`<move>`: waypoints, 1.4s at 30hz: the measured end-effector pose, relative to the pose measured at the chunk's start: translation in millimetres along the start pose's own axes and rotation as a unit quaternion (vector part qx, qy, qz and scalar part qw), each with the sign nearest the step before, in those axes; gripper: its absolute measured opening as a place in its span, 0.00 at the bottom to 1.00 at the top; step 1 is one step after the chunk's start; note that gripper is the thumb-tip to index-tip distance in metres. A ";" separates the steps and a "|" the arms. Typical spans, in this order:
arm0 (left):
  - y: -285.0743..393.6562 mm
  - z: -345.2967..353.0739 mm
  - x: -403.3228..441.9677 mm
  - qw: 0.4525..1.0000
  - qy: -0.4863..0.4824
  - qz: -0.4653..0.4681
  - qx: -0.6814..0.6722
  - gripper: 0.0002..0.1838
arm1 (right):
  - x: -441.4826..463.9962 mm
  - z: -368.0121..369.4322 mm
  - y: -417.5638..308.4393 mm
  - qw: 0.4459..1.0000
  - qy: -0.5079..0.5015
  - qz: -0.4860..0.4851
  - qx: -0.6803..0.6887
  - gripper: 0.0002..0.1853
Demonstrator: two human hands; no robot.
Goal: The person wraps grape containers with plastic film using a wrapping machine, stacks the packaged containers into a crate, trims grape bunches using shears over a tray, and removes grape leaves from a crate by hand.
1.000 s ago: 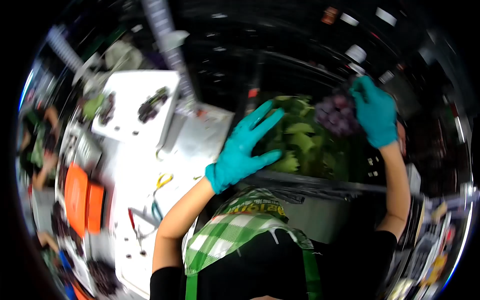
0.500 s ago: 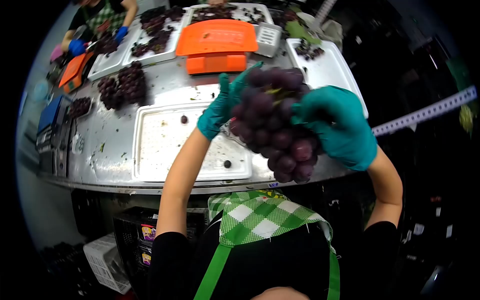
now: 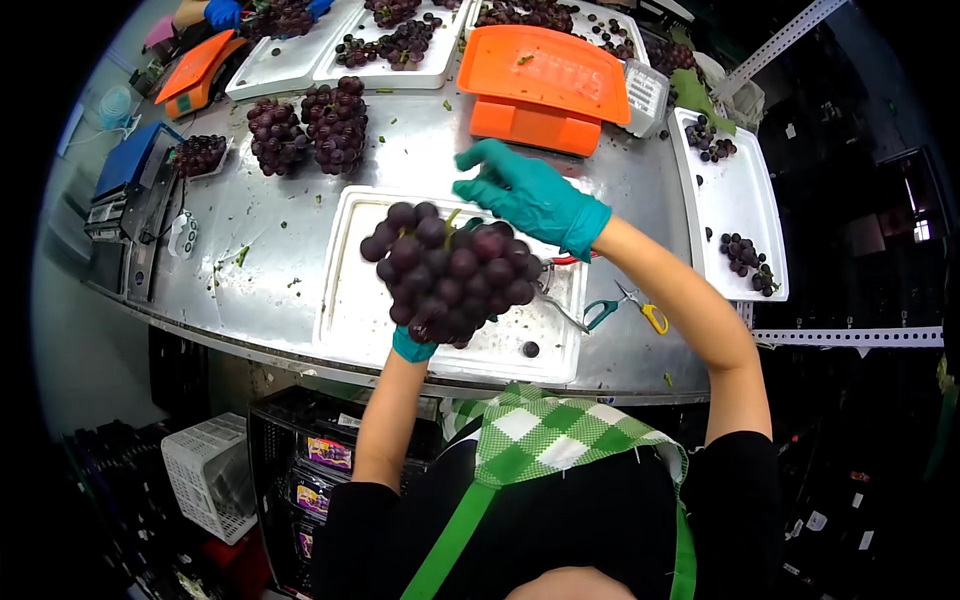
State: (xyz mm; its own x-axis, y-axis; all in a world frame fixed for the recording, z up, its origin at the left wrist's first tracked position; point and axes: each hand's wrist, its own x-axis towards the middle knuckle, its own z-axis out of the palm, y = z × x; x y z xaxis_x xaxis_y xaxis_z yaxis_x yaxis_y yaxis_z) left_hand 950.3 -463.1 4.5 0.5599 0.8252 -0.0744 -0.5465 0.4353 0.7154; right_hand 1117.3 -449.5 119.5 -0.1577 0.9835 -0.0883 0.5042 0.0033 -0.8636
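A large bunch of dark purple grapes (image 3: 455, 275) is held up over a white tray (image 3: 335, 300), its green stem showing at the top. My left hand (image 3: 414, 345), in a teal glove, supports the bunch from below, and the grapes hide most of its fingers. Just above and to the right, my right hand (image 3: 530, 198), also gloved in teal, is open with its fingers stretched leftward, apart from the grapes. Beside the bunch, a red-handled metal tool (image 3: 562, 312) lies partly hidden on the tray. One loose grape (image 3: 530, 349) sits near the tray's front edge.
Scissors (image 3: 630, 303) with a yellow handle lie right of the tray. Behind stands an orange scale (image 3: 540, 125). Two grape bunches (image 3: 335, 125) rest at back left, a white tray (image 3: 770, 210) with grapes at right. A co-worker's blue-gloved hand (image 3: 222, 13) shows at top left.
The grape bunch has moved left and down over the tray, with my left hand now beneath it. My right hand has come off the bunch and moved left. The view has shifted too.
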 end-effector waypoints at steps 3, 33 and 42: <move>-14.1 -13.6 -14.2 0.998 0.044 -0.023 -0.034 0.17 | -25.6 10.6 93.4 0.966 0.089 0.056 -0.236 0.41; -9.7 -47.3 -51.0 0.991 0.109 -0.068 -0.025 0.14 | -43.3 -26.6 -6.8 0.912 -0.229 0.073 -0.331 0.18; -6.1 -45.2 -45.9 0.993 0.084 -0.078 0.025 0.13 | -33.1 -30.9 -17.6 0.869 -0.271 0.057 -0.410 0.15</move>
State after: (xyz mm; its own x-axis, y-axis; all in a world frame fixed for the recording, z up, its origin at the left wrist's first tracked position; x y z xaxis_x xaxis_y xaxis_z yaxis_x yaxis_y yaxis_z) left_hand 899.8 -487.4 -27.9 0.5216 0.7990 -0.2994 -0.4269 0.5482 0.7192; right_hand 1139.8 -476.5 153.0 -0.3317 0.7571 -0.5628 0.9433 0.2581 -0.2088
